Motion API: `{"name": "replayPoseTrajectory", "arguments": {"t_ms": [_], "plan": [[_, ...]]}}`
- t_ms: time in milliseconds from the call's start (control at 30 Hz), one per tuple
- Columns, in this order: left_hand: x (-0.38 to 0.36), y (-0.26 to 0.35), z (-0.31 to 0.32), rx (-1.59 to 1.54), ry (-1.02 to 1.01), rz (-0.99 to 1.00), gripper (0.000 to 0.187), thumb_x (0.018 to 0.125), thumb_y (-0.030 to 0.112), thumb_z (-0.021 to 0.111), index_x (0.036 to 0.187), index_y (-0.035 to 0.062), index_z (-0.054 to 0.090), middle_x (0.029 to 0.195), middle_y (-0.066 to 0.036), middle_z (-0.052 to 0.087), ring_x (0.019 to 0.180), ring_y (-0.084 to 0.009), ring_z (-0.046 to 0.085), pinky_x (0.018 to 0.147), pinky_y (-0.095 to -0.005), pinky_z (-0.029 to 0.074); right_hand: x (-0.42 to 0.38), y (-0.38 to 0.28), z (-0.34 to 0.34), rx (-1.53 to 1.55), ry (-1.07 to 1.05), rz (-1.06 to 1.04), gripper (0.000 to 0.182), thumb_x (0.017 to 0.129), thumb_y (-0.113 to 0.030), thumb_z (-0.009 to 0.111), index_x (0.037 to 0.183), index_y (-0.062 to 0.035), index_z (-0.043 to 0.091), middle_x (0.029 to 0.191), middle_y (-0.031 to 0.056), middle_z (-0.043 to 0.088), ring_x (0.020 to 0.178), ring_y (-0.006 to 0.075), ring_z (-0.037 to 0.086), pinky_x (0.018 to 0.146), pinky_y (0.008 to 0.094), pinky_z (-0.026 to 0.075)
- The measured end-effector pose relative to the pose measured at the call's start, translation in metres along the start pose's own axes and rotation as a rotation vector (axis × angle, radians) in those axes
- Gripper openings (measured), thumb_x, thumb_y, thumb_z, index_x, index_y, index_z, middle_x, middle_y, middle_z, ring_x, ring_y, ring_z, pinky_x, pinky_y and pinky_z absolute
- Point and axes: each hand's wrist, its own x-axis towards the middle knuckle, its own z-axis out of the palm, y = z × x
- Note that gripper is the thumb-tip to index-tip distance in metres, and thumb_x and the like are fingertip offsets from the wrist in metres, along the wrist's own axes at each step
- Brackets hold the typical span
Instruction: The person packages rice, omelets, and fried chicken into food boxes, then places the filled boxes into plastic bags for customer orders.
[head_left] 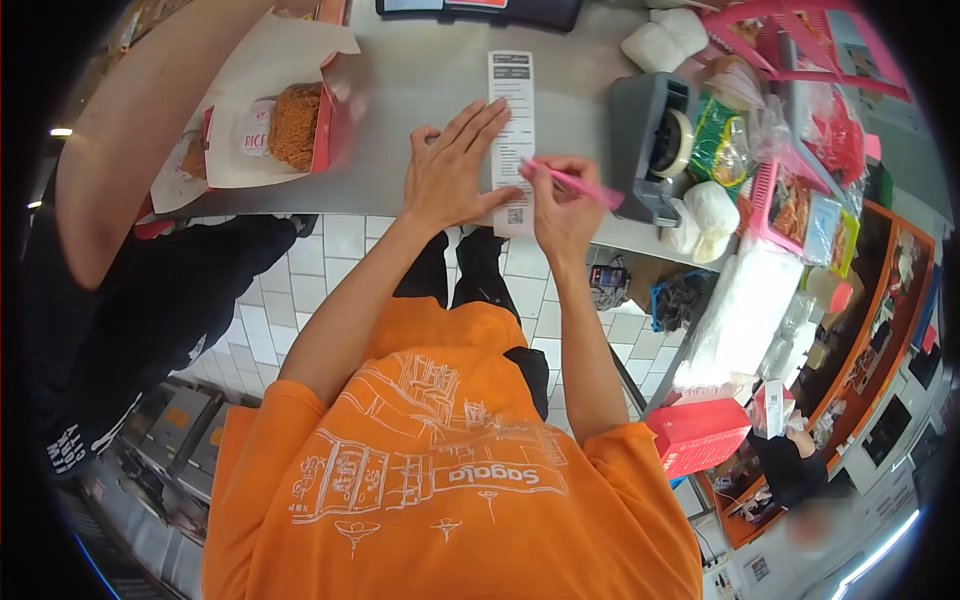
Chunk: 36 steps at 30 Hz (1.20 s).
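Note:
A long printed receipt (512,95) lies on the steel counter in front of me, its lower end at the counter's near edge. My left hand (455,165) is flat with fingers stretched, its fingertips and thumb on the receipt's left side. In my right hand (565,210) is a pink pen (585,188), gripped between thumb and fingers, with its tip on or just above the printed lines. Left of my hands stands an open red and white box (325,125) holding a fried chicken piece (296,127) and a wrapped pack marked RICE (257,128).
A grey tape dispenser (640,140) stands right of the receipt. Beyond it are white wrapped bundles (712,215), a green packet (715,130) and a pink basket (785,205). A co-worker's arm (140,120) reaches over the counter (400,60) from the left. Another person (790,465) is at far right.

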Motion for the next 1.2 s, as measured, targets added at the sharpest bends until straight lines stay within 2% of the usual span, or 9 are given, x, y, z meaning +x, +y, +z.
{"name": "replayPoseTrajectory", "arguments": {"t_ms": [33,133,167,267,567,667,767,867,1200], "plan": [[0.001,0.002,0.000,-0.006,-0.005,-0.011,0.092,0.073,0.050,0.077,0.153,0.0212,0.041,0.158,0.007,0.042,0.144,-0.0112,0.039,0.101,-0.0427,0.029,0.008,0.015,0.006,-0.124,-0.036,-0.207,0.012,0.083,-0.002,0.074,0.090,0.0001,0.065,0.085,0.0088,0.073,0.077,0.0156,0.071,0.070,0.0303,0.058],[0.001,-0.001,0.002,-0.030,-0.015,-0.027,0.091,0.070,0.042,0.077,0.152,0.0221,0.042,0.159,0.007,0.041,0.143,-0.0099,0.039,0.101,-0.0431,0.029,0.019,0.025,0.022,-0.397,-0.047,-0.485,0.012,0.077,0.001,0.075,0.086,-0.0038,0.068,0.085,0.0075,0.073,0.074,0.0186,0.071,0.066,0.0296,0.056],[0.001,-0.001,0.003,-0.041,-0.016,-0.039,0.090,0.070,0.040,0.076,0.152,0.0222,0.043,0.158,0.008,0.041,0.143,-0.0096,0.039,0.101,-0.0432,0.030,0.017,0.027,0.023,-0.430,0.017,-0.446,0.015,0.071,0.002,0.074,0.082,-0.0070,0.070,0.083,0.0074,0.072,0.071,0.0207,0.070,0.064,0.0287,0.055],[0.001,-0.002,0.003,-0.063,-0.015,-0.073,0.089,0.069,0.037,0.076,0.151,0.0225,0.044,0.158,0.008,0.042,0.143,-0.0088,0.040,0.100,-0.0434,0.030,0.009,0.034,0.019,-0.411,0.034,-0.359,0.013,0.072,0.001,0.077,0.083,-0.0047,0.072,0.082,0.0064,0.073,0.071,0.0151,0.068,0.068,0.0263,0.054],[0.003,-0.003,0.004,-0.076,-0.010,-0.075,0.088,0.069,0.038,0.077,0.150,0.0224,0.046,0.158,0.009,0.042,0.142,-0.0091,0.041,0.100,-0.0427,0.030,0.009,0.032,0.019,-0.534,0.037,-0.409,0.012,0.073,0.000,0.078,0.083,-0.0044,0.072,0.080,0.0070,0.072,0.069,0.0143,0.067,0.065,0.0262,0.053],[0.002,0.000,0.002,-0.083,-0.012,-0.071,0.087,0.070,0.040,0.077,0.149,0.0223,0.046,0.157,0.008,0.043,0.141,-0.0093,0.042,0.099,-0.0426,0.030,0.013,0.034,0.020,-0.471,0.061,-0.487,0.015,0.071,0.003,0.075,0.081,-0.0068,0.070,0.078,0.0068,0.070,0.065,0.0173,0.066,0.059,0.0269,0.052],[0.006,-0.001,0.002,-0.067,-0.008,-0.060,0.087,0.070,0.042,0.076,0.149,0.0222,0.046,0.157,0.008,0.043,0.141,-0.0094,0.042,0.099,-0.0426,0.029,0.009,0.038,0.009,-0.358,0.219,-0.335,0.015,0.072,0.003,0.075,0.082,-0.0065,0.071,0.079,0.0069,0.070,0.066,0.0175,0.066,0.059,0.0273,0.052],[0.003,-0.001,0.003,-0.050,-0.014,-0.058,0.089,0.070,0.044,0.076,0.150,0.0219,0.045,0.157,0.008,0.043,0.141,-0.0094,0.042,0.098,-0.0424,0.029,0.009,0.031,0.016,-0.460,0.135,-0.451,0.015,0.072,0.003,0.076,0.083,-0.0062,0.071,0.079,0.0070,0.070,0.066,0.0180,0.066,0.060,0.0279,0.052],[0.006,-0.002,0.003,-0.023,-0.016,-0.047,0.093,0.068,0.048,0.077,0.151,0.0219,0.044,0.157,0.008,0.043,0.141,-0.0092,0.042,0.097,-0.0413,0.029,0.008,0.034,0.014,-0.504,0.183,-0.408,0.012,0.075,0.002,0.077,0.083,-0.0043,0.072,0.081,0.0068,0.071,0.066,0.0153,0.066,0.062,0.0259,0.052]]}}
